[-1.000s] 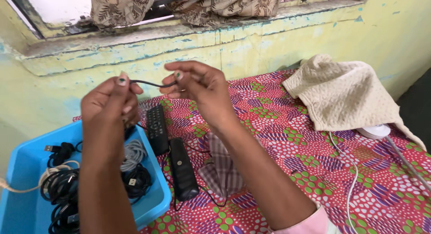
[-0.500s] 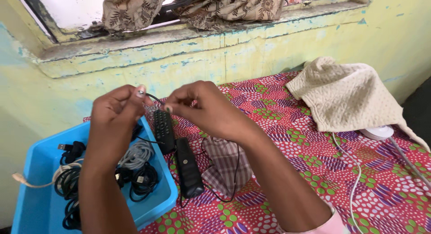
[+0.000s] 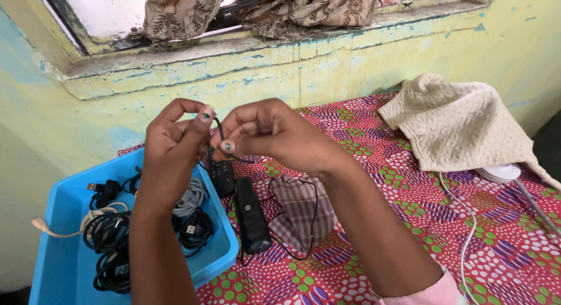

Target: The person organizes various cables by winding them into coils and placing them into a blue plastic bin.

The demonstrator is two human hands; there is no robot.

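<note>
At the far left, a blue plastic tray (image 3: 61, 270) holds a tangle of coiled cables (image 3: 111, 235), black, grey and cream, with one cream plug hanging over its left rim. Above the tray's right edge, the left hand (image 3: 172, 147) is raised, thumb and forefinger pressed together on a thin black cable (image 3: 220, 128). Just beside it, almost touching, the right hand (image 3: 269, 132) pinches the same cable between thumb and fingertips, so the short stretch of cable arcs between the two hands, held in the air above the bedspread. Below the hands, two black remote controls (image 3: 251, 214) lie end to end on the red patterned cloth (image 3: 362, 135), next to a checked fabric pouch (image 3: 301, 208) ringed by a loose black cord. Further right a cream quilted cloth (image 3: 461, 121) lies crumpled, with a white cable (image 3: 464, 235) and a small white device (image 3: 498, 173) near it.
</note>
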